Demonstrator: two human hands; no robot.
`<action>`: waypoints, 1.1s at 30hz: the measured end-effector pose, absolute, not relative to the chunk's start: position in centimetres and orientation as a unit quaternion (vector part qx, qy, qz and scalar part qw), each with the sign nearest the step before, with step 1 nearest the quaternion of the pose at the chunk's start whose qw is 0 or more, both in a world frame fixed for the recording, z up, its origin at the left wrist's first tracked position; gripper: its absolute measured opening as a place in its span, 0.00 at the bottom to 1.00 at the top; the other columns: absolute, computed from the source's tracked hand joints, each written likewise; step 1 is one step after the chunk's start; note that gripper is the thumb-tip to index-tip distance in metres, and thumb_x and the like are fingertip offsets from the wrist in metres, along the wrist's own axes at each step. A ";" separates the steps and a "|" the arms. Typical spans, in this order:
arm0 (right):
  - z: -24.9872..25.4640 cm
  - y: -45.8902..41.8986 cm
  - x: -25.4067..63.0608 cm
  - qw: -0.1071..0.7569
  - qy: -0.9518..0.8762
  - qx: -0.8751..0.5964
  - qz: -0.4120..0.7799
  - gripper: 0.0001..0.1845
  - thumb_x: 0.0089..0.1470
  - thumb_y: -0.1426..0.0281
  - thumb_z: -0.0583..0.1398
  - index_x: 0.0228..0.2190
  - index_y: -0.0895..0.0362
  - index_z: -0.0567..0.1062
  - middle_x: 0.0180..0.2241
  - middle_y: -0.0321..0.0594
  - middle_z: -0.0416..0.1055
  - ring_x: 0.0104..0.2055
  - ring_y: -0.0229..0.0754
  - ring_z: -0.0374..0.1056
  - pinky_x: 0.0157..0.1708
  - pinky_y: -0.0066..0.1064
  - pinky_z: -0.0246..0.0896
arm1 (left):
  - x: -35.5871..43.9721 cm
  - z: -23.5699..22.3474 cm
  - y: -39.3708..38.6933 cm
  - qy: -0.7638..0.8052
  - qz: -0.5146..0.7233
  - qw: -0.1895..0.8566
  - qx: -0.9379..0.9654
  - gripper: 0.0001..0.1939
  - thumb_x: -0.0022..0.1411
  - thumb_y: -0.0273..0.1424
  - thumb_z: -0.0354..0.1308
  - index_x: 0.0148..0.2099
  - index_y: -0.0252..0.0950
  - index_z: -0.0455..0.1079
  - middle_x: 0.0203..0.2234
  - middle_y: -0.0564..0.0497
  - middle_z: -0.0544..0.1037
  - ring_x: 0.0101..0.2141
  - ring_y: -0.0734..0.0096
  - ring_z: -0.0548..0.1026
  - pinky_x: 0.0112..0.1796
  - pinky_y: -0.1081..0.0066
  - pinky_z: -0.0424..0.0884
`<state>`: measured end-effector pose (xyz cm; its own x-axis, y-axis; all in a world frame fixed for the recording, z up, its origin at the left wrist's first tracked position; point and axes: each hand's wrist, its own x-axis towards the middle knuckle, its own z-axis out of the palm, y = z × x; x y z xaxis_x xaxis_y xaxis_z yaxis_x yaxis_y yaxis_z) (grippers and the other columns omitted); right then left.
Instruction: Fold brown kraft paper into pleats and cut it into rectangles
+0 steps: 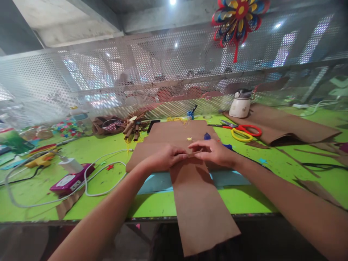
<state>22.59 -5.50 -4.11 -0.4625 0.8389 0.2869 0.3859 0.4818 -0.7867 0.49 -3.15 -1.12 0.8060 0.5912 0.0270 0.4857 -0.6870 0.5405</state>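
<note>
A long strip of brown paper [198, 206] runs toward me and hangs over the table's front edge. My left hand [170, 156] pinches its far end, where the paper appears rolled or folded over. From the other side my right hand [216, 152] closes thumb and fingers on that same end. The fingertips partly hide the fold. Under both hands lies a larger brown paper sheet [179, 132], with a light blue sheet [156, 183] showing below it. Just beyond the fingers are a small yellow piece [189, 139] and a dark blue cap-like object [207, 136].
Red and yellow scissors [241, 134] lie at the right, by a white flask [240, 103] on folded brown paper [288, 125]. Leftward, a purple power strip [72, 179] holds a white charger with a looping cable. Rolled paper tubes [130, 130] stand behind, before a perforated metal screen [152, 72].
</note>
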 end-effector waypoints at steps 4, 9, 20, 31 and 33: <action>-3.8 -5.5 22.8 0.332 -0.770 -0.412 0.356 0.17 0.49 0.59 0.62 0.33 0.61 0.78 0.31 0.42 0.76 0.34 0.41 0.69 0.32 0.31 0.62 | 0.9 -1.1 -3.8 0.296 0.118 0.210 0.924 0.18 0.67 0.39 0.45 0.41 0.33 0.73 0.30 0.50 0.76 0.29 0.74 0.68 0.29 0.76 0.60; -3.7 -5.5 22.7 0.367 -0.750 -0.408 0.370 0.15 0.45 0.60 0.65 0.26 0.61 0.78 0.26 0.40 0.74 0.29 0.38 0.66 0.28 0.28 0.59 | 1.1 -1.4 -4.3 0.298 0.116 0.115 0.940 0.17 0.67 0.35 0.45 0.38 0.33 0.72 0.28 0.49 0.77 0.28 0.74 0.69 0.29 0.75 0.59; -3.9 -5.3 23.1 0.350 -0.736 -0.397 0.422 0.17 0.47 0.59 0.63 0.24 0.63 0.77 0.15 0.32 0.63 0.18 0.30 0.55 0.19 0.24 0.47 | 0.7 -1.3 -4.0 0.310 0.113 0.138 0.934 0.17 0.67 0.39 0.45 0.37 0.34 0.71 0.27 0.51 0.75 0.27 0.75 0.68 0.27 0.76 0.58; -3.7 -4.9 23.7 0.311 -0.733 -0.404 0.449 0.20 0.47 0.54 0.62 0.25 0.61 0.75 0.15 0.30 0.60 0.17 0.31 0.56 0.18 0.25 0.51 | -0.2 0.1 -4.1 0.327 0.074 0.267 0.904 0.17 0.63 0.38 0.49 0.27 0.33 0.67 0.16 0.56 0.66 0.19 0.80 0.62 0.22 0.78 0.55; -3.9 -4.8 23.6 0.305 -0.736 -0.402 0.452 0.20 0.48 0.54 0.61 0.26 0.61 0.75 0.15 0.30 0.61 0.17 0.31 0.58 0.18 0.24 0.52 | -0.1 0.1 -4.1 0.326 0.087 0.219 0.916 0.16 0.62 0.37 0.50 0.26 0.33 0.67 0.17 0.56 0.67 0.19 0.80 0.60 0.21 0.78 0.53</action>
